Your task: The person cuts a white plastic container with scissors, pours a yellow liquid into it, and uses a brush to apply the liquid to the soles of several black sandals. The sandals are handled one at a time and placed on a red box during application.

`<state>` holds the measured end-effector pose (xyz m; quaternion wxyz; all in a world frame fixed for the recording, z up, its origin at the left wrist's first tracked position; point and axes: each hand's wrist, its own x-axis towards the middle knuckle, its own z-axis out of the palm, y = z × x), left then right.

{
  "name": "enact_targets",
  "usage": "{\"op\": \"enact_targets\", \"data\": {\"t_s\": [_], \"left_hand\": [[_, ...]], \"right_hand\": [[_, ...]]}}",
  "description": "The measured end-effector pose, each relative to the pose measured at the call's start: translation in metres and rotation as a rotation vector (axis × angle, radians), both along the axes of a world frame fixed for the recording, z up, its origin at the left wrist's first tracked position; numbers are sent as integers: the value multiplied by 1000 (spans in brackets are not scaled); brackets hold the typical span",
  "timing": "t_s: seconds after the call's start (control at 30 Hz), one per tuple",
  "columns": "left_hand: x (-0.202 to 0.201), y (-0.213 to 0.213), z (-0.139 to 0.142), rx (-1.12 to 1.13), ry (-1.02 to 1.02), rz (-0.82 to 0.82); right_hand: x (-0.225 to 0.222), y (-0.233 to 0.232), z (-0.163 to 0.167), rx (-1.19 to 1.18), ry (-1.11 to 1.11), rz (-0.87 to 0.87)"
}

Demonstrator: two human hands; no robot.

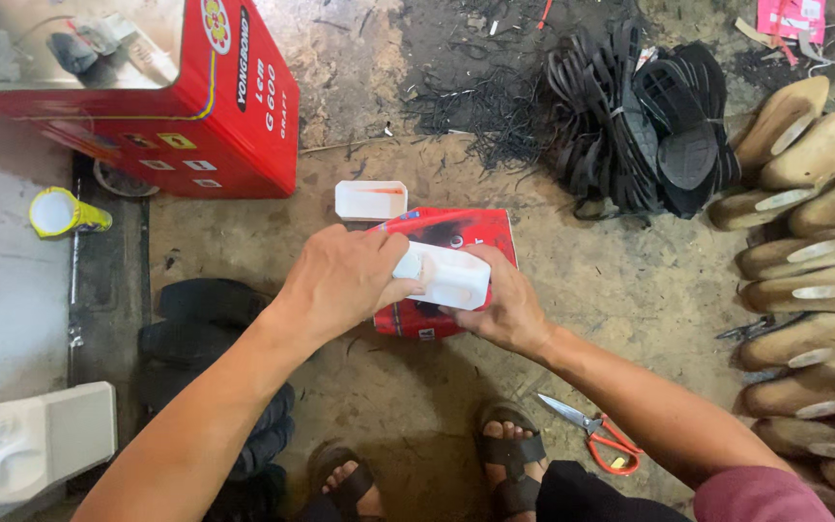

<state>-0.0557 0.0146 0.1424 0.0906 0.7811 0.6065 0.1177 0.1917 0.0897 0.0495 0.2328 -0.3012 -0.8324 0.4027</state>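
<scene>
My left hand (340,275) and my right hand (506,307) both grip a small white plastic bottle (448,275), held on its side above a red box (456,232) on the concrete floor. The left hand wraps over the bottle's left end, hiding its neck or cap. From below, the right hand supports the bottle's body. Just behind the red box lies a small white open tray (371,199).
A large red metal can (195,106) stands at top left, a yellow cup (62,213) beside it. A white jug (45,440) lies lower left. Black soles (649,116) are piled at the back. Several wooden shoe lasts (809,280) line the right. Orange-handled scissors (596,435) lie by my sandalled feet (509,459).
</scene>
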Motion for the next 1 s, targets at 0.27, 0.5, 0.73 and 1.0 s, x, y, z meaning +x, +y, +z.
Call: {"op": "enact_targets", "data": {"t_s": [0.27, 0.5, 0.73, 1.0], "left_hand": [[-2, -3, 6, 30, -69, -55], [4, -3, 9, 168, -153, -87], [2, 0, 7, 109, -72, -61], [8, 0, 10, 275, -118, 42]], "right_hand": [[-2, -2, 1, 6, -25, -33], [-1, -2, 5, -17, -21, -25], [1, 1, 5, 6, 1, 26], [4, 0, -6, 15, 6, 5]]}}
